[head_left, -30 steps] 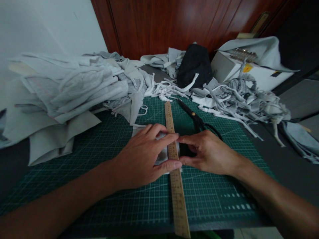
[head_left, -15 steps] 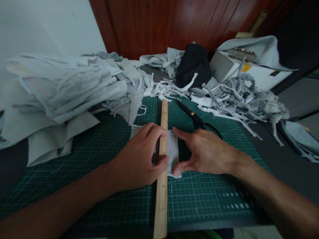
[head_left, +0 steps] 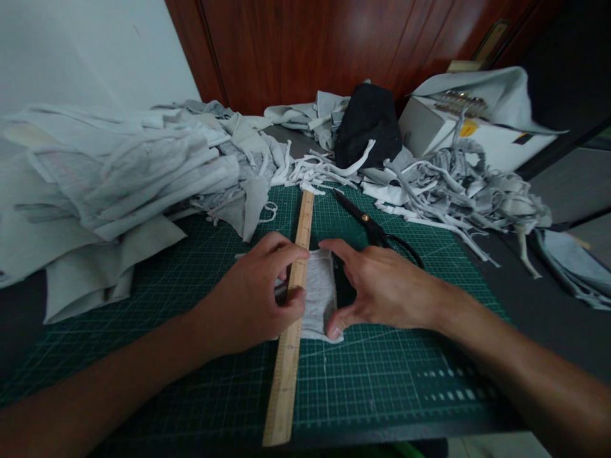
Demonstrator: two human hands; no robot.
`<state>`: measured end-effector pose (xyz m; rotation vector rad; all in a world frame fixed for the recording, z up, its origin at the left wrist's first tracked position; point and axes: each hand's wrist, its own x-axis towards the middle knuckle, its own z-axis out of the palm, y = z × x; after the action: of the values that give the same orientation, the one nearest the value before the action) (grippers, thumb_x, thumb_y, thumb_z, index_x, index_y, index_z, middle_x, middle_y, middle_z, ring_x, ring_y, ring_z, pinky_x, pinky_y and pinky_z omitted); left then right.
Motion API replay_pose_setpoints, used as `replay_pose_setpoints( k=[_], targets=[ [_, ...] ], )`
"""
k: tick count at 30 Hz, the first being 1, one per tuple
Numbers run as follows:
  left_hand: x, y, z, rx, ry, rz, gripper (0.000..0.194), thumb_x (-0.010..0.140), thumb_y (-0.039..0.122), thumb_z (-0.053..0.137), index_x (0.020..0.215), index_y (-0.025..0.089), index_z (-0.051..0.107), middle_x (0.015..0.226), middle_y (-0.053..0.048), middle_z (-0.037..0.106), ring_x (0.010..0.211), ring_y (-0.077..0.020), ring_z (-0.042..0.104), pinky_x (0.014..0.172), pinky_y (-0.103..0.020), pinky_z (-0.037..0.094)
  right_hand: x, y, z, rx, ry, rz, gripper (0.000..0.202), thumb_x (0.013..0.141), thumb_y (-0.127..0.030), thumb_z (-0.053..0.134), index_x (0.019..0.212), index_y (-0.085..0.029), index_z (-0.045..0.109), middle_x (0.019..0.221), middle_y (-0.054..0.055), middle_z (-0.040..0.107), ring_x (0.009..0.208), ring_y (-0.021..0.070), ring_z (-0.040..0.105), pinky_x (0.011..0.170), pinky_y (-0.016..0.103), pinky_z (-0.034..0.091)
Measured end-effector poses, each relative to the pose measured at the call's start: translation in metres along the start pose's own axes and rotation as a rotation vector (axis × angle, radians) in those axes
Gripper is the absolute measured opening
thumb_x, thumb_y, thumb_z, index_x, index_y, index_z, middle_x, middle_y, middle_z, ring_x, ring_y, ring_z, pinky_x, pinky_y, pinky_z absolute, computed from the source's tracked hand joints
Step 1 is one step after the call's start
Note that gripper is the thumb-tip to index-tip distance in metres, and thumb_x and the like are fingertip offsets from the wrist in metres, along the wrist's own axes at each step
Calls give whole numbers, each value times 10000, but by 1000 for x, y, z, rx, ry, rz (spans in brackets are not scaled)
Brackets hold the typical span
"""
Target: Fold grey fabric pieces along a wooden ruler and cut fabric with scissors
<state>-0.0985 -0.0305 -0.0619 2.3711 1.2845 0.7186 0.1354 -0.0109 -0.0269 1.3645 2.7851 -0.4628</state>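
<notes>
A wooden ruler [head_left: 285,369] lies lengthwise across a small grey piece of fabric [head_left: 321,292] on a green cutting mat [head_left: 363,388]. My left hand [head_left: 252,296] holds the ruler near its middle, thumb and index finger on it, and covers the fabric's left part. To the right of the ruler, my right hand [head_left: 382,286] rests with thumb and index finger spread apart. Its index tip touches the fabric's far edge and its thumb presses the near right corner. Black-handled scissors [head_left: 370,222] lie just beyond that hand, part of the handle hidden.
Stacked grey fabric [head_left: 133,165] fills the left side. White strips [head_left: 319,168] and a black cloth item [head_left: 370,127] lie at the back. A tangle of grey strips [head_left: 458,191] sits at the right, before a white box [head_left: 424,124]. Behind stands a brown wooden door [head_left: 305,51].
The ruler has slid left and tilted, its near end swinging left, with my left hand moving along. More of the fabric shows to its right. My right hand has shifted only slightly.
</notes>
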Motion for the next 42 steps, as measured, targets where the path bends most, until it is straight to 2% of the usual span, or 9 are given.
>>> replay_pose_setpoints(
  k=[3,5,20,24,27,31,35,38,42],
  targets=[
    [1,-3,-3,15,-39,-6,429,829,197,650,1258,211,640,1195,-54,585,900,-169,610,831,-333,538,-3,4,5,81,26,-56,1018,666,-716,915,1442,-140,595,722,4,700,585,221,648,534,283,322],
    [2,-6,-5,24,-51,-4,431,827,195,648,1258,211,641,1194,-52,585,901,-168,608,837,-336,539,-3,5,7,87,44,-76,985,664,-716,917,1415,-145,637,707,-3,677,582,208,629,545,282,325],
    [4,-10,-10,-28,-35,-41,436,791,204,674,1225,202,714,1099,-38,599,770,-136,607,746,-310,554,-3,5,4,45,1,-30,1198,675,-710,914,1611,-95,489,651,-13,668,531,174,595,526,276,312],
    [8,-7,-15,-93,-73,-134,428,773,253,721,1196,195,755,1010,-20,603,653,-113,591,622,-290,534,-2,3,-1,-10,-37,-26,1280,644,-734,912,1632,-68,442,638,5,689,562,209,643,518,282,316],
    [11,-3,-18,-159,-96,-192,434,767,284,743,1193,203,764,1076,-33,642,613,-101,597,576,-285,535,-2,0,-4,-42,-63,-15,1316,636,-745,905,1647,-62,409,651,24,714,585,237,677,508,290,318],
    [11,1,-16,-319,-95,-247,429,768,277,743,1187,186,751,1202,-85,675,702,-149,691,613,-315,597,-1,-3,-6,-61,-85,-10,1330,639,-755,893,1650,-47,395,745,81,774,625,273,714,519,312,361],
    [12,8,-18,-432,-66,-273,390,767,249,746,1151,190,760,1206,-87,719,786,-193,753,701,-359,640,0,-6,-7,-89,-91,-2,1414,576,-777,906,1658,-41,372,971,181,821,817,354,775,621,357,480],
    [14,18,-23,-551,-22,-315,359,800,238,739,1157,202,746,1051,-49,787,818,-209,776,666,-316,618,0,-9,-7,-102,-94,-3,1420,562,-782,908,1647,-27,387,1029,212,817,907,390,779,686,389,519],
    [15,31,-17,-677,28,-367,259,842,239,736,1099,205,735,880,-9,810,788,-197,771,637,-274,583,1,-10,-7,-67,-92,-6,1305,559,-759,924,1580,-68,496,957,165,825,836,371,785,625,371,507]
  ],
)
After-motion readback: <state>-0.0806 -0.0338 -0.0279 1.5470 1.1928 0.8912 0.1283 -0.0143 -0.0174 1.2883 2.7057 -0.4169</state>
